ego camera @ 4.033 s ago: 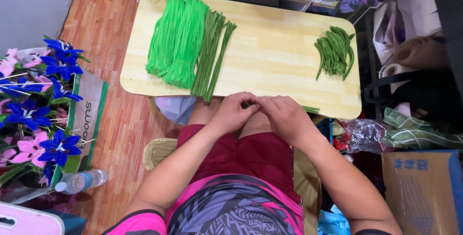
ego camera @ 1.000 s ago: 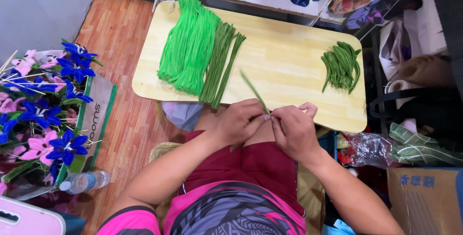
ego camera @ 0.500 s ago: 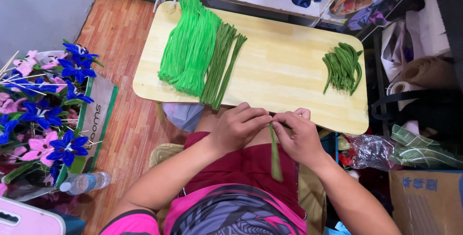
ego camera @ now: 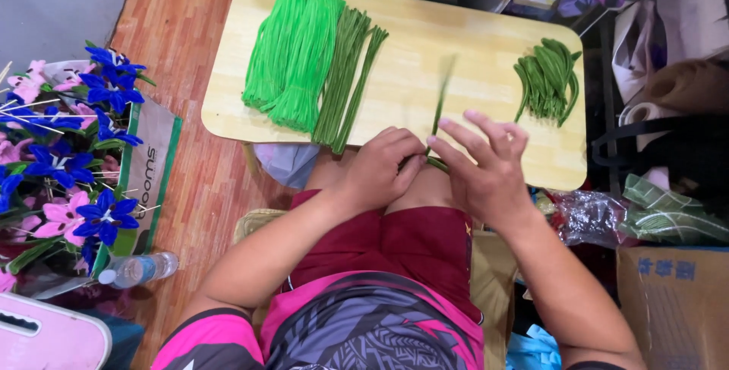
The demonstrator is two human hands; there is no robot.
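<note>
My left hand pinches the lower end of a dark green pipe cleaner, which points up over the low wooden table and is blurred by motion. My right hand touches the same stem from the right, its fingers spread. Both hands sit at the table's near edge, above my knees. A thick bundle of bright green pipe cleaners lies at the table's left, with dark green ones beside it. A small heap of bent dark green pieces lies at the right.
Blue and pink artificial flowers stand in a box on the wooden floor at left, with a plastic water bottle below them. A cardboard box, plastic bags and other clutter crowd the right side. A pink-white case is at bottom left.
The green stem hung down between my hands half a second ago; now it points up over the table. My right hand's fingers have spread apart.
</note>
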